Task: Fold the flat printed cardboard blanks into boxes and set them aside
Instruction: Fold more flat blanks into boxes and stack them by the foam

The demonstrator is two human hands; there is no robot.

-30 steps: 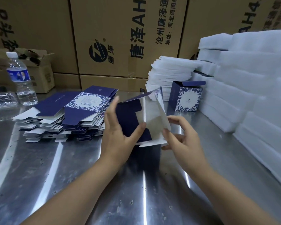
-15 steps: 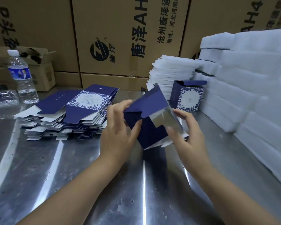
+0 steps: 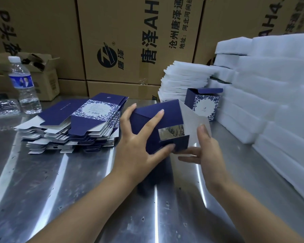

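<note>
Head view, one frame logged.

- Brushed steel table (image 3: 42,190) fills the lower field.
- A wall of brown corrugated cartons (image 3: 130,41) with black print closes off 12 o'clock.
- Stacks of white foam slabs (image 3: 270,102) run from 1 to 4 o'clock.
- A fanned pile of flat navy-and-white printed cardboard blanks (image 3: 81,123) lies on the table at 10 o'clock, floral band on top.
- At centre I see a half-folded navy cardboard box (image 3: 147,123) held between both hands, with a silvery inner face showing through a gap.
- Left hand (image 3: 139,146) grasps it from the 9 o'clock side, fingers spread over the navy panel and thumb against the lower flap.
- Right hand (image 3: 205,151) pinches the white inner flap at 3 o'clock, thumb on top, fingers beneath.
- A finished navy floral box (image 3: 204,104) stands upright at 1 o'clock beside the foam, top flap open.
- A clear plastic water bottle (image 3: 25,88) with a white cap stands at far 10 o'clock.
</note>
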